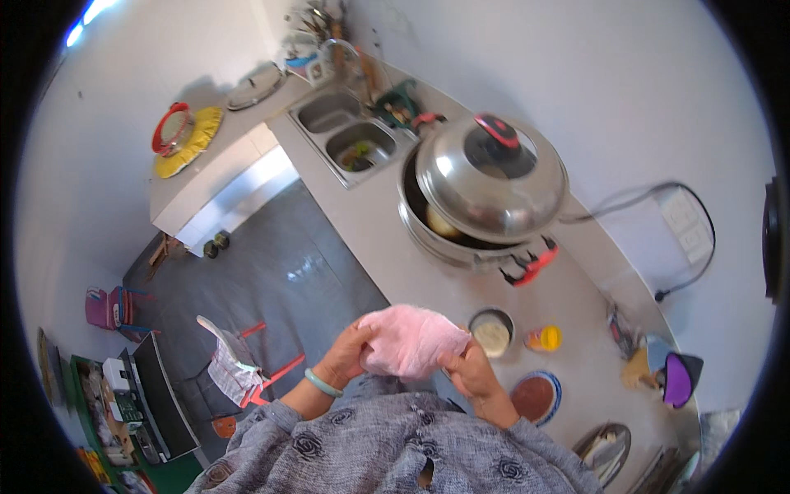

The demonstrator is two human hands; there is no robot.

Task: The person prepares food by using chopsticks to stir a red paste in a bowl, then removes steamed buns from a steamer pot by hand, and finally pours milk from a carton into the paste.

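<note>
A pink plush cloth [410, 341] is spread between my two hands, in front of my body near the counter's edge. My left hand [347, 351], below a pale green bangle [323, 383], grips its left side with the thumb on top. My right hand [470, 367] pinches the right end, thumb on the near face. Beyond it on the counter stands a large steel pot [426, 238] with red handles. Its domed steel lid [487, 185] sits askew, leaving a gap at the near left where something pale [441, 223] shows inside.
Right of my hands are a metal bowl of pale contents [492, 338], a yellow-lidded jar [544, 338] and a blue-rimmed bowl with reddish-brown contents [536, 398]. A double sink [361, 145] lies past the pot. A red-framed chair [237, 364] stands on the floor at left. A black cable [710, 228] hangs by wall sockets.
</note>
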